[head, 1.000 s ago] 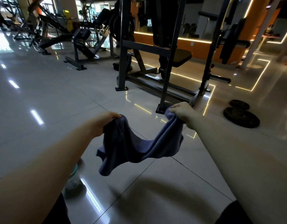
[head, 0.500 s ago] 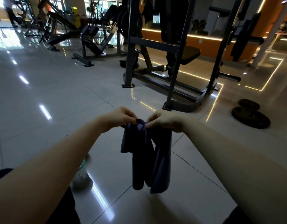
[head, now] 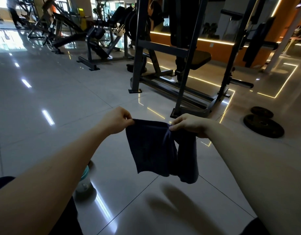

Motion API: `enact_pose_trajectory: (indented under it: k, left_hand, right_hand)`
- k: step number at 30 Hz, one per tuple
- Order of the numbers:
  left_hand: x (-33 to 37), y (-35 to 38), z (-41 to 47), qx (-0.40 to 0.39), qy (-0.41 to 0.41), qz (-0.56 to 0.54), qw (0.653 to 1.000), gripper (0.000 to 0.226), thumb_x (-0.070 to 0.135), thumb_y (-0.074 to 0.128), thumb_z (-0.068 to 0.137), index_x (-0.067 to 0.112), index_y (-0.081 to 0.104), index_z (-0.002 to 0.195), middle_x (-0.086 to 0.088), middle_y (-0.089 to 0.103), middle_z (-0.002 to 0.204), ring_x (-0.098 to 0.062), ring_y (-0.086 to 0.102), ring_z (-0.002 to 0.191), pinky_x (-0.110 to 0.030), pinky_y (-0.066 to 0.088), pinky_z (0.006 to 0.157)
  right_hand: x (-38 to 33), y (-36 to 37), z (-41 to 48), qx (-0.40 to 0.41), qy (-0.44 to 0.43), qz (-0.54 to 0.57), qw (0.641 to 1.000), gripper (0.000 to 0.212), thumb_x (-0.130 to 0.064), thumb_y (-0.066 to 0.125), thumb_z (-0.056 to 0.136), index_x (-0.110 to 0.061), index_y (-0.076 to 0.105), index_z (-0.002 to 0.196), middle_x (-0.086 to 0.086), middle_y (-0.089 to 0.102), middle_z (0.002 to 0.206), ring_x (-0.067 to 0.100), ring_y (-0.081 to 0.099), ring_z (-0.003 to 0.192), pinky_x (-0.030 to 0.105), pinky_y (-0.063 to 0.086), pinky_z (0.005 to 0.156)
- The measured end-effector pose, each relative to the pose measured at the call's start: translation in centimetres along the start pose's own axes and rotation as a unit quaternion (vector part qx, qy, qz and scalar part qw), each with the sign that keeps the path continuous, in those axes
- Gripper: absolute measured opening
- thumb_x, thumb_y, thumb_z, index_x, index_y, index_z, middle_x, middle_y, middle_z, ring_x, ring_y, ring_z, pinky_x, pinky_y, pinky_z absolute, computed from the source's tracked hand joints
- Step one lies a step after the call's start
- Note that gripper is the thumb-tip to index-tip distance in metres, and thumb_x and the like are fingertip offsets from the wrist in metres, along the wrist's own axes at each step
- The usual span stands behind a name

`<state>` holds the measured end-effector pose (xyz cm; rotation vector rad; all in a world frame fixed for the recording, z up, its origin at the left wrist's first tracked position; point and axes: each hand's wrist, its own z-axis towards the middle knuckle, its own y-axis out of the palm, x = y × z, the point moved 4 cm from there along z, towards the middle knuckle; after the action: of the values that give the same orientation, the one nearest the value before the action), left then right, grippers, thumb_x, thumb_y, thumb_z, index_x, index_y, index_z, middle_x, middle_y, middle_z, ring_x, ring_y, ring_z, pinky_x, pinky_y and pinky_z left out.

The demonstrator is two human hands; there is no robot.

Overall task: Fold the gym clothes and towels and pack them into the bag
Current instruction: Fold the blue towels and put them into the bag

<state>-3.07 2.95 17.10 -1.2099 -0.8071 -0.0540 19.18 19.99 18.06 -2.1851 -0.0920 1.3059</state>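
Observation:
A dark blue towel (head: 151, 148) hangs doubled over in the air above the tiled floor. My left hand (head: 115, 120) pinches its top left corner. My right hand (head: 188, 124) pinches the top right corner, where the cloth bunches and a second fold hangs down behind. The top edge is stretched flat between both hands. No bag is in view.
A clear bottle with a teal lid (head: 84, 180) stands on the floor under my left forearm. A steel weight rack (head: 183, 78) stands just ahead. Two weight plates (head: 263, 124) lie on the floor at right. More gym machines (head: 95, 39) fill the back left.
My hands met with the towel folded in half, then drew apart again. The folded towel's top edge is now stretched between them.

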Motion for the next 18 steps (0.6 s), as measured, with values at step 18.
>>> enact_pose_trajectory:
  k: [18]
  left_hand:
    - [2.0, 1.8, -0.7, -0.061, -0.002, -0.122, 0.991, 0.040, 0.010, 0.079, 0.083, 0.024, 0.054, 0.112, -0.001, 0.075, 0.094, -0.013, 0.072, 0.085, -0.033, 0.061, 0.080]
  right_hand:
    - [-6.2, 5.2, -2.4, -0.174, -0.050, -0.082, 0.980, 0.034, -0.003, 0.060, 0.096, -0.007, 0.059, 0.130, 0.018, 0.062, 0.125, 0.032, 0.066, 0.112, 0.041, 0.058, 0.094]
